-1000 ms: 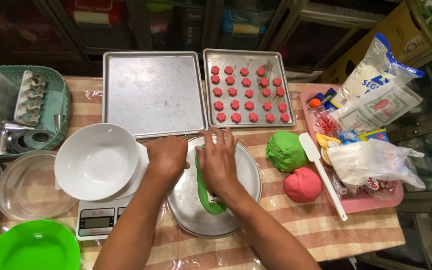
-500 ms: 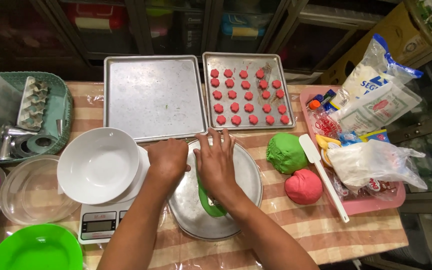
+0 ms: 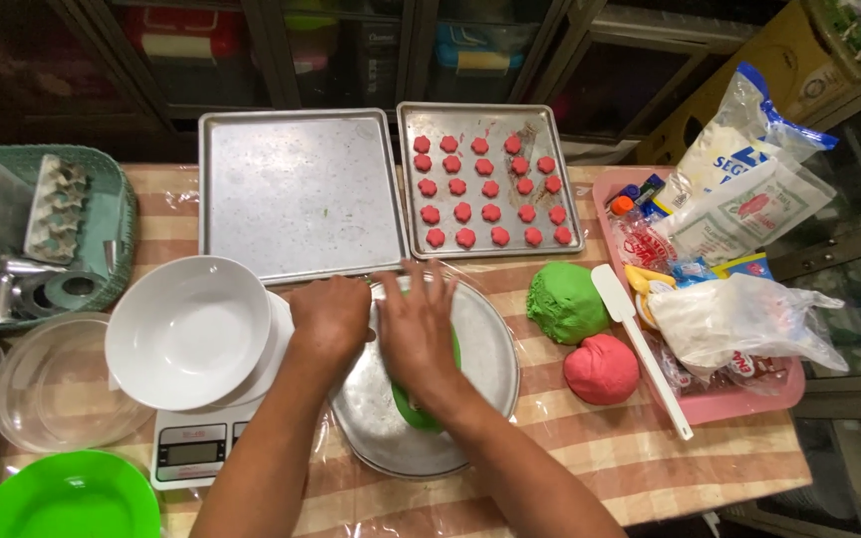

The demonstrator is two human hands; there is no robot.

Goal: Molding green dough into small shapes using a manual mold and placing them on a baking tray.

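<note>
My right hand (image 3: 417,324) lies flat, fingers spread, on a roll of green dough (image 3: 413,410) that sits on a round metal plate (image 3: 485,359). My left hand (image 3: 329,317) rests curled at the plate's left rim, beside the right hand. Whether it touches the dough is hidden. Behind the plate stand an empty metal baking tray (image 3: 299,194) and a second tray (image 3: 490,181) filled with several small red dough pieces. A green dough ball (image 3: 564,301) and a red dough ball (image 3: 601,369) lie to the right of the plate.
A white bowl (image 3: 187,331) sits on a kitchen scale (image 3: 191,450) at left, near a clear bowl (image 3: 52,384) and a green bowl (image 3: 67,498). A white spatula (image 3: 640,344) and a pink tray (image 3: 739,399) of bags stand at right. A green basket (image 3: 102,234) holds metal parts.
My right hand has slid forward over the green dough, away from me, with the fingers now spread near the plate's far rim. The left hand stays at the plate's left edge.
</note>
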